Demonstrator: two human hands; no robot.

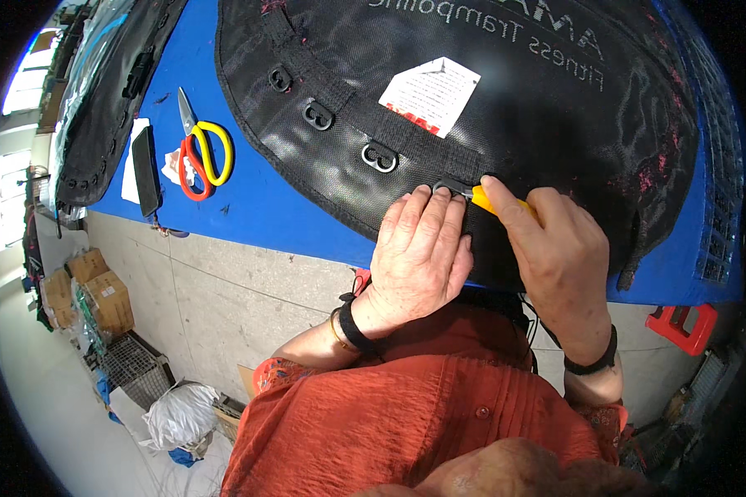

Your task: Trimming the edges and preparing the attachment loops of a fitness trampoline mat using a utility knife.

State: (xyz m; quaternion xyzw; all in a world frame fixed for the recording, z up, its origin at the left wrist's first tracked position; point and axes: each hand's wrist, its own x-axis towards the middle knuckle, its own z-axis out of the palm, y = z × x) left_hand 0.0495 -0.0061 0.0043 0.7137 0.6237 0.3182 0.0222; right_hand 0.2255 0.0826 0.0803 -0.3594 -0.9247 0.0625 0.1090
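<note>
So, the left hand [423,248] is laid on a big black mesh sheet with a curved edge [522,124], fingers side by side, tips right at a small metal ring near the end of the black webbing strap [399,134]. Can't tell if those tips are pinching anything or just pressing. The right hand [559,248] is definitely gripping though: fingers curled round a small yellow-handled tool [497,203], index finger stretched along it, front end up against the left fingertips.

The sheet's spread over a bright blue tabletop [249,207], right in front of the person. More silver-grey metal rings [318,114] run along the strap, and a white paper label with red print [433,93] sits just above it. Off to the left there's a pair of scissors with one red and one yellow handle [195,132], blades pointing away, beside a flat black strip [145,170].
</note>
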